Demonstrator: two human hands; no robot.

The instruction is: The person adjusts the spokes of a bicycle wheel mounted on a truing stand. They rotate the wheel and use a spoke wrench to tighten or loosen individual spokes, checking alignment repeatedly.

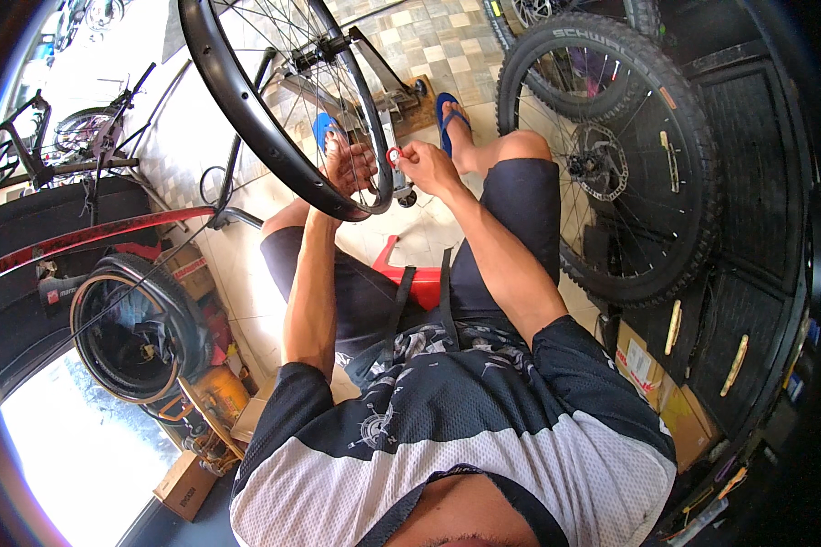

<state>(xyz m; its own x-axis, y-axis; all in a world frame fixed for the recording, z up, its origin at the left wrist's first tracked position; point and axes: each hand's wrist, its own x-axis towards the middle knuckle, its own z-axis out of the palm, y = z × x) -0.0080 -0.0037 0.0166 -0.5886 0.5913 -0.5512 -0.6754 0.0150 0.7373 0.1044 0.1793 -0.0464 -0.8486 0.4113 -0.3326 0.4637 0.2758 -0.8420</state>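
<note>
A bare black bicycle rim [246,118] with thin spokes stands upright before me, its hub [333,46] held in a grey metal truing stand [383,77]. My left hand [348,164] is at the rim's lower part, by the spokes, with its fingers apart and partly hidden by the rim. Just right of the rim, my right hand [429,169] pinches a small round red spoke wrench [393,156] between thumb and fingers. The wrench is close to the rim's right edge; whether it touches a spoke I cannot tell.
Wheels with knobbly tyres [702,173] lean against dark drawers [748,137] on the right. At the left are a red bar [92,246], more wheels [128,328] and bike frames [101,146]. A red stool [420,287] shows between my legs; cardboard boxes [187,483] stand lower left.
</note>
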